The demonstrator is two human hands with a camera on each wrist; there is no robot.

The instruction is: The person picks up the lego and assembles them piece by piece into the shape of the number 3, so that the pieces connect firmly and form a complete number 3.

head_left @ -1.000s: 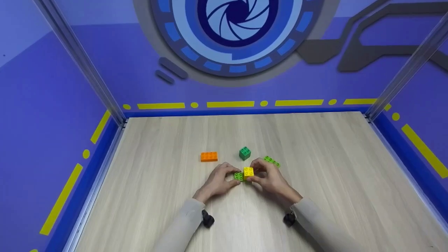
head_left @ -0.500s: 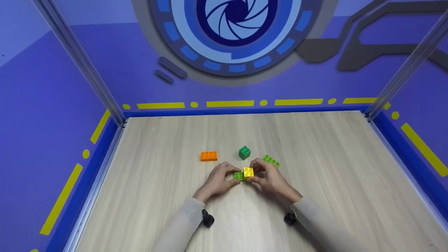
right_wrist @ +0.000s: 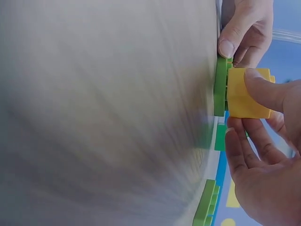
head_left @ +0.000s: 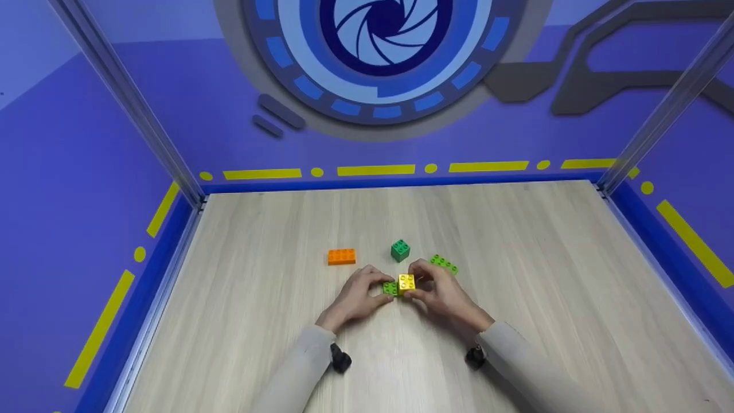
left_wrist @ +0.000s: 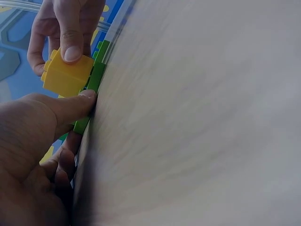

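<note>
My left hand (head_left: 358, 295) pinches the left end of a flat light green building brick (head_left: 390, 288) between thumb and fingers, low at the table. With thumb and fingers, my right hand (head_left: 444, 292) holds a square yellow building brick (head_left: 406, 282) over the other end of that green piece. The yellow brick (right_wrist: 240, 99) meets the studs of the green brick (right_wrist: 220, 89) in the right wrist view; whether it is fully seated I cannot tell. Seen from the left wrist, the yellow brick (left_wrist: 68, 75) leans a little against the green brick's studded side.
Beyond the hands, an orange brick (head_left: 342, 256) lies to the left and a dark green cube brick (head_left: 400, 250) in the middle. Another flat light green brick (head_left: 444, 264) is just past the right hand. Blue panels wall the wooden table (head_left: 258, 258) at the back and sides.
</note>
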